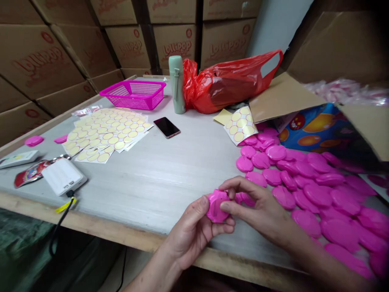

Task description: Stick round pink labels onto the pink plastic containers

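Note:
Near the table's front edge, my left hand [197, 229] holds a round pink plastic-wrapped packet [217, 207] between thumb and fingers. My right hand [249, 200] pinches the packet's right side with thumb and index finger. What is inside the pink wrapping cannot be seen. Under and beyond my right forearm lies a spread pile of similar pink packets [316, 194]. A sheet of round yellow stickers [241, 125] rests at the far edge of that pile.
Overlapping sticker sheets [106, 132] cover the left side, with a pink basket [133, 94] behind. A phone [167, 127], green flask [177, 85], red plastic bag [225, 87] and open carton [288, 97] stand farther back. A white power bank [64, 176] with a cable lies front left.

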Demonstrator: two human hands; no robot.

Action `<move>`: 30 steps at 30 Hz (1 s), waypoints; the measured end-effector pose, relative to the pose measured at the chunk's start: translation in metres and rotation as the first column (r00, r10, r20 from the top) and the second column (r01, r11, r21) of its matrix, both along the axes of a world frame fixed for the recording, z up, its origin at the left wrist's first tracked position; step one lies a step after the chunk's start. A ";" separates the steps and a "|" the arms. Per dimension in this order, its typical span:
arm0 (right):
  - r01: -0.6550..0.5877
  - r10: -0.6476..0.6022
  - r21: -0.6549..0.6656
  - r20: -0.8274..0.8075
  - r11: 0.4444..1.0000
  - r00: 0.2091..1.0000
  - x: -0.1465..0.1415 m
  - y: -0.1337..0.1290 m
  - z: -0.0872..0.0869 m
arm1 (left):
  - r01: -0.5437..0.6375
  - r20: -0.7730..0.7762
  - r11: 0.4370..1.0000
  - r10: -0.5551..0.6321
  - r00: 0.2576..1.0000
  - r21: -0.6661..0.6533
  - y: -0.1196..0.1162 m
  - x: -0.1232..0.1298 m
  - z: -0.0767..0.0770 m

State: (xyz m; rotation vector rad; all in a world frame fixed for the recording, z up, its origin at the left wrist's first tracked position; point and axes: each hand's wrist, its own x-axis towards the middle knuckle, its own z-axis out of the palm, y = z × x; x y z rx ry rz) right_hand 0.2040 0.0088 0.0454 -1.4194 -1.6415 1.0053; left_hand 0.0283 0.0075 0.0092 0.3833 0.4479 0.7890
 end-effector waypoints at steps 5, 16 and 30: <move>0.086 -0.088 -0.018 -0.099 0.996 0.991 -0.002 0.001 -0.002 | 0.023 -0.003 0.998 -0.023 1.000 0.051 -0.001 0.001 -0.001; 0.077 -0.124 -0.152 -0.332 0.985 0.935 0.012 0.015 -0.022 | 0.038 0.000 0.999 -0.039 0.999 0.008 0.002 0.003 -0.004; -0.384 0.377 -0.043 0.322 0.922 0.869 0.026 0.015 -0.022 | 0.074 -0.060 0.997 -0.074 0.995 -0.008 -0.001 0.003 -0.007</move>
